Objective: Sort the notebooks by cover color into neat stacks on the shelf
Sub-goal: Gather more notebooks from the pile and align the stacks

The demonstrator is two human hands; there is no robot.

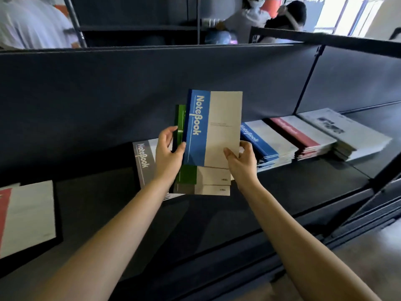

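The paper-covered blue-and-cream notebook (213, 127), with "NoteBook" printed down its blue band, is held nearly upright in the air above the dark metal shelf (303, 187). Its long axis points up toward the back panel and its spine is on the left. The right hand (242, 164) pinches its lower right corner, with the thumb (229, 154) flat on the cream cover and the other fingers curled behind. The left hand (168, 155) grips the left edge of the fanned bundle behind it, its thumb in front and its fingers round the spine of a green-and-cream notebook (188, 174). A grey-and-cream notebook (184, 189) shows below that one. The coming move turns on the blue stack (267, 144) of matching notebooks, which lies flat on the shelf just beside the right hand, to its right and a little farther back. The left hand sits across the bundle from that stack, so the right hand is the nearer one and looks best placed to carry the notebook over. The stack's long axis slants from back-left to front-right, so the held notebook would probably need tipping flat and turning a little to sit square on top. A dark red stack (303, 135) lies beyond the blue one, and a grey stack (142, 157) lies behind the left hand.
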